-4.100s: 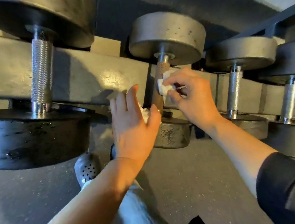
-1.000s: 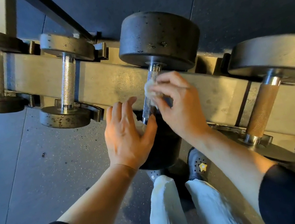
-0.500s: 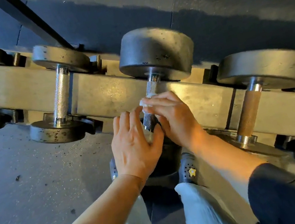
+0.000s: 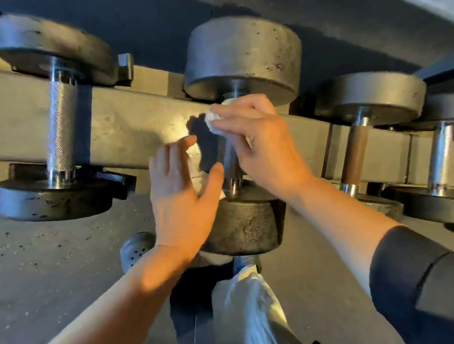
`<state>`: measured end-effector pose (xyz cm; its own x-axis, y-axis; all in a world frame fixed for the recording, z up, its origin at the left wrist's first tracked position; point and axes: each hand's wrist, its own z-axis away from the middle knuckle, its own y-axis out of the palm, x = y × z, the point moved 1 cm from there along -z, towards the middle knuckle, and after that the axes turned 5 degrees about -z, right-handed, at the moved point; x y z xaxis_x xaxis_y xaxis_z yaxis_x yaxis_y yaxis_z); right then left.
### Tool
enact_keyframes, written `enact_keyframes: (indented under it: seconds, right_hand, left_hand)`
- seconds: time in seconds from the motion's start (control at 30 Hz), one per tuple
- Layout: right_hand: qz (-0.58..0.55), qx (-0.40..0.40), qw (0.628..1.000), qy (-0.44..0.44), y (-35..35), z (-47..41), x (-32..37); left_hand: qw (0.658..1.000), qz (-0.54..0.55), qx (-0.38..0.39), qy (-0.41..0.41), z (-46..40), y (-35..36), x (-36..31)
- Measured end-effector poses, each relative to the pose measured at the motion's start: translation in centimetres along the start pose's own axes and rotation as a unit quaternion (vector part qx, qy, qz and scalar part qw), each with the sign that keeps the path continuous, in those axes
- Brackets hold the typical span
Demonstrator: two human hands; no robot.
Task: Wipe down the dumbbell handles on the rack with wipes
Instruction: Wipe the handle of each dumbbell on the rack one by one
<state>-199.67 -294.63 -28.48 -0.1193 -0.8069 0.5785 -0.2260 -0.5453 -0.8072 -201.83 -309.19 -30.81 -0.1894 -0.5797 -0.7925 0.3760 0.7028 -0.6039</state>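
- Gym floor (image 4: 39, 265) below rack (image 4: 135, 121); dumbbell handle (image 4: 228, 162) crosses rack
- right hand (image 4: 261, 147) pinches wipe (image 4: 215, 119) around handle's top, likely to scrub
- left hand (image 4: 181, 195), fingers straight, beside handle; probably steadying

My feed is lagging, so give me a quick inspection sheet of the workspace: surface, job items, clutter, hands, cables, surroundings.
Surface: rack beam, worn grey, carrying a row of dumbbells.
Job's things: centre dumbbell, its handle under the wipe; knurled dumbbell to its left; brown-handled dumbbell and more to its right.
Clutter: dark specks on the floor.
Hands: right hand holds the wipe against the top of the handle; left hand open, fingers straight, beside the handle, with something white behind its palm.
Cables: nothing seen.
Surroundings: person's light trousers and perforated shoe below the rack.
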Motion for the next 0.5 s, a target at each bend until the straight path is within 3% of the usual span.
enact_keyframes:
  seconds: [0.1, 0.17, 0.3, 0.5]
  right_hand:
    - [0.172, 0.105, 0.979, -0.015, 0.9, -1.0, -0.5]
    - [0.222, 0.149, 0.963, -0.023, 1.0, -0.6, -0.4]
    - [0.171, 0.167, 0.970, -0.037, 0.4, 0.7, 0.1]
    - [0.032, 0.196, 0.979, 0.043, -0.3, 1.6, 1.2]
  left_hand:
    - [0.999, -0.005, 0.049, 0.006, 0.2, 0.9, 0.7]
    - [0.998, 0.001, 0.055, 0.003, 0.3, 1.3, 1.0]
    - [0.998, 0.017, 0.062, -0.014, 0.3, 1.4, 1.3]
    - [0.996, 0.029, 0.084, -0.017, 0.2, 1.2, 1.3]
